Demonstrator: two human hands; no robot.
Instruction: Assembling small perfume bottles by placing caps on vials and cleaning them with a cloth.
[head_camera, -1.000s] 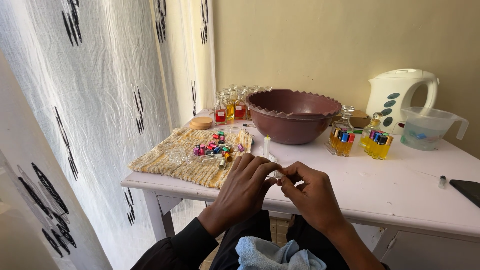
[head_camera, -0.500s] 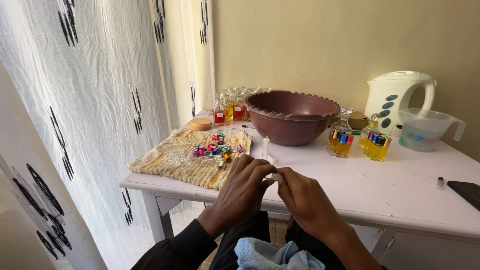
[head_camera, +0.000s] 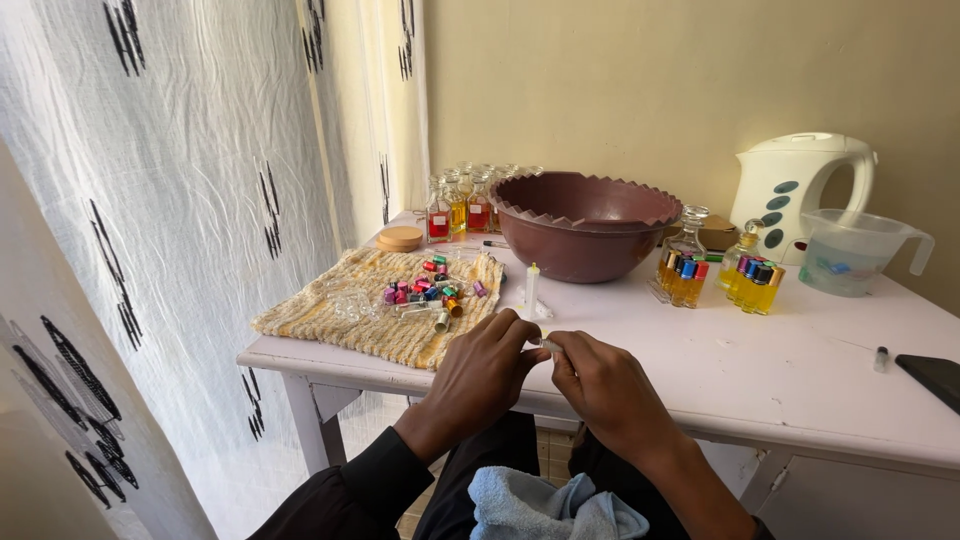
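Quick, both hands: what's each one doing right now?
Left hand: pinched shut on a small vial.
Right hand: pinched shut on the same vial's other end.

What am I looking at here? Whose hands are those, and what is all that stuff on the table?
The camera sits on a person's head and looks down, so the hands are that person's own. The left hand and right hand meet at the table edge and pinch a tiny vial between their fingertips. On the table lies a yellow knitted mat with little coloured caps. Behind it stand a big brown bowl, small bottles of yellow liquid, a white kettle and a clear jug. A blue cloth lies on the person's lap.
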